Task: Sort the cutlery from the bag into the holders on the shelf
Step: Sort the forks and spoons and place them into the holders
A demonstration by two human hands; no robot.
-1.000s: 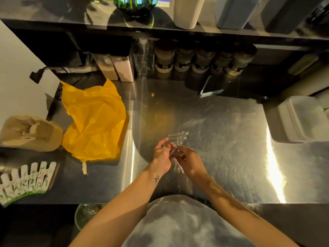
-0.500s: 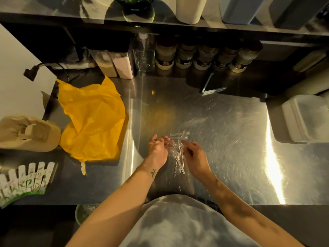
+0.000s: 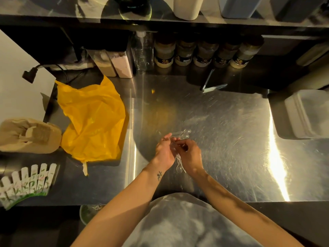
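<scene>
Well, from my end I see both hands meeting low over the middle of the steel counter (image 3: 222, 122), close to the near edge. The left hand (image 3: 164, 151) is cupped with its fingers curled around a bundle of clear plastic spoons (image 3: 185, 134). The right hand (image 3: 191, 155) is pressed in just beside it, fingertips bent and pinching the same bundle. A few spoon bowls stick out beyond the fingers toward the back of the counter, and a few more ends hang out below, between the two wrists. How many spoons are in the bundle I cannot tell; the plastic is too clear against the glare.

The yellow bag (image 3: 92, 122) lies flat and crumpled on the counter, well to the left of the hands. A brown paper sack (image 3: 26, 136) sits just left of it. Up top, the shelf (image 3: 71, 16) carries tall holders (image 3: 187, 8), cut off by the frame. Under it stands a row of jars (image 3: 204, 54), and a white tub (image 3: 306, 113) sits at the far right.
</scene>
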